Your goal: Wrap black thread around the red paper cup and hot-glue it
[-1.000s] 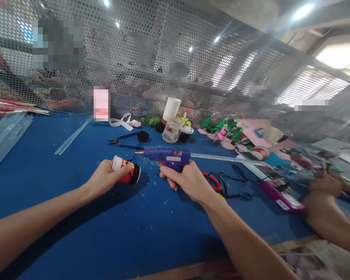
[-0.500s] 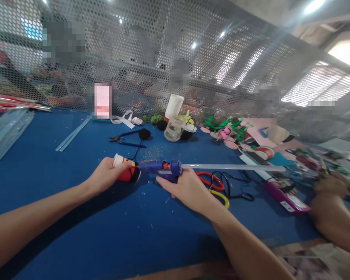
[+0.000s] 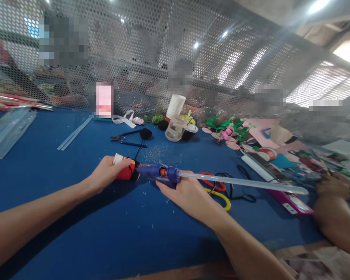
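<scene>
My left hand (image 3: 106,173) is closed around a small paper cup (image 3: 125,171), tipped on its side, with red and black covering its wall and a white end at the left. My right hand (image 3: 189,194) grips a blue glue gun (image 3: 156,171). Its nozzle meets or nearly meets the black end of the cup; I cannot tell if they touch. A long translucent glue stick (image 3: 245,183) sticks out of the gun's back toward the right. Black yarn runs from the cup up to a small black yarn ball (image 3: 146,133).
Blue-handled pliers (image 3: 125,138) lie beyond the cup. Behind stand a clear jar (image 3: 175,128) and stacked white cups (image 3: 175,105). Right of my hand are scissors with red and yellow handles (image 3: 226,202), cords and a purple box (image 3: 294,204). Another person's hand (image 3: 332,186) works at far right.
The glue gun has tilted, its glue stick's rear end swinging down and toward the right. The nozzle has shifted slightly lower at the cup's black end. Both hands keep their holds.
</scene>
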Demonstrator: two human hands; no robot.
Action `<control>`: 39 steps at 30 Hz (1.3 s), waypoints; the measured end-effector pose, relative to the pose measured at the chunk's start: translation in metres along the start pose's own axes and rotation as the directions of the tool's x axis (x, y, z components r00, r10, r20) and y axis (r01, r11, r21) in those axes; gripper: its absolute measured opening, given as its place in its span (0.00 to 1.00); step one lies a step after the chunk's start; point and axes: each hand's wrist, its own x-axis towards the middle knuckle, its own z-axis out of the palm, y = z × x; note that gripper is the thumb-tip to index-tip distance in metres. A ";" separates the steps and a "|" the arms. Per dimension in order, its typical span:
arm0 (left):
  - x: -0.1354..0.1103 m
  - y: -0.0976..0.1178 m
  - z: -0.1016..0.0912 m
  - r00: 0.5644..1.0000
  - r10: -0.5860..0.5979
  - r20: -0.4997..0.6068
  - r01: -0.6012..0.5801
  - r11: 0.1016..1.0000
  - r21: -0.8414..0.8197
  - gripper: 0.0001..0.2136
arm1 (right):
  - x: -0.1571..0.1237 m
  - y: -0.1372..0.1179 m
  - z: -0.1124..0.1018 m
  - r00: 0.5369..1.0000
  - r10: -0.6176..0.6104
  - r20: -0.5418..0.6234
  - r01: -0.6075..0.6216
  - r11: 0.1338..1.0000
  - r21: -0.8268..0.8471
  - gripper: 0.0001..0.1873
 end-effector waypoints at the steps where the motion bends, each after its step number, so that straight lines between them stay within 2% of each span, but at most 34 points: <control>1: 0.000 0.000 0.000 1.000 -0.005 0.000 0.005 1.000 -0.009 0.15 | 0.000 0.000 0.000 1.000 -0.002 0.009 0.003 1.000 -0.029 0.05; 5: 0.001 -0.002 0.000 1.000 0.008 0.004 -0.008 0.999 -0.032 0.15 | -0.001 -0.001 0.001 1.000 0.008 0.030 -0.005 0.993 -0.117 0.07; 9: 0.000 -0.002 0.000 1.000 0.021 0.005 -0.021 1.000 -0.007 0.15 | -0.002 0.000 0.002 0.998 -0.055 0.036 0.060 0.985 -0.162 0.08; 15: 0.000 -0.001 0.001 1.000 0.025 -0.004 -0.025 1.000 0.009 0.15 | -0.002 0.003 0.000 0.984 -0.137 0.111 0.164 0.945 -0.283 0.11; 20: 0.001 -0.004 0.000 0.998 0.063 0.005 -0.063 0.998 0.021 0.15 | 0.001 -0.003 -0.005 0.999 -0.004 0.041 0.012 0.983 -0.183 0.08; 25: 0.001 -0.007 0.000 0.995 0.097 0.005 -0.097 0.993 0.069 0.16 | -0.002 -0.003 -0.005 1.000 0.001 0.022 0.001 0.996 -0.086 0.07; 33: 0.001 -0.008 -0.001 0.989 0.135 0.060 -0.144 0.974 0.176 0.17 | 0.004 0.009 0.005 0.995 0.101 -0.009 -0.102 0.990 -0.093 0.07; 39: 0.001 -0.009 -0.002 0.985 0.151 0.078 -0.164 0.965 0.205 0.18 | 0.001 0.005 0.001 0.991 0.133 0.023 -0.129 0.985 -0.112 0.08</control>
